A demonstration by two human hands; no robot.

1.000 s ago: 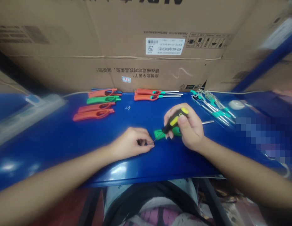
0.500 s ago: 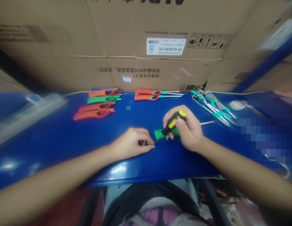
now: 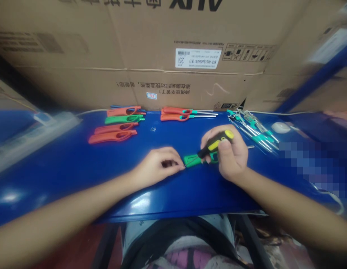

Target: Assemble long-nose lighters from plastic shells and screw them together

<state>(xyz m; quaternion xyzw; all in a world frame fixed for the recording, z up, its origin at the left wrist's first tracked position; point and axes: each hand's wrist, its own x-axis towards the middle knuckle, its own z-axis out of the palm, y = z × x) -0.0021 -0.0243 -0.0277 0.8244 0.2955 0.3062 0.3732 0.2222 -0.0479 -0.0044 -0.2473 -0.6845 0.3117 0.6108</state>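
Note:
My right hand [image 3: 229, 153] is closed round a black and yellow screwdriver [image 3: 216, 143] and also holds a green lighter-like handle [image 3: 193, 160] with a metal rod sticking out to the right. The screwdriver's thin tip points left toward my left hand [image 3: 158, 166]. That hand rests on the blue table [image 3: 78, 168] with its thumb and finger pinched at the tip; what they pinch is too small to make out.
Orange and green handles [image 3: 117, 125] lie in a row at the back left. Two orange handles with rods [image 3: 181, 114] lie at the back middle. A pile of teal-tipped metal rods [image 3: 253, 127] lies at the right. Cardboard boxes [image 3: 167, 56] stand behind.
My right hand has shifted slightly right with the screwdriver and green handle, tilting the screwdriver flatter. My left hand stays pinched at the tip.

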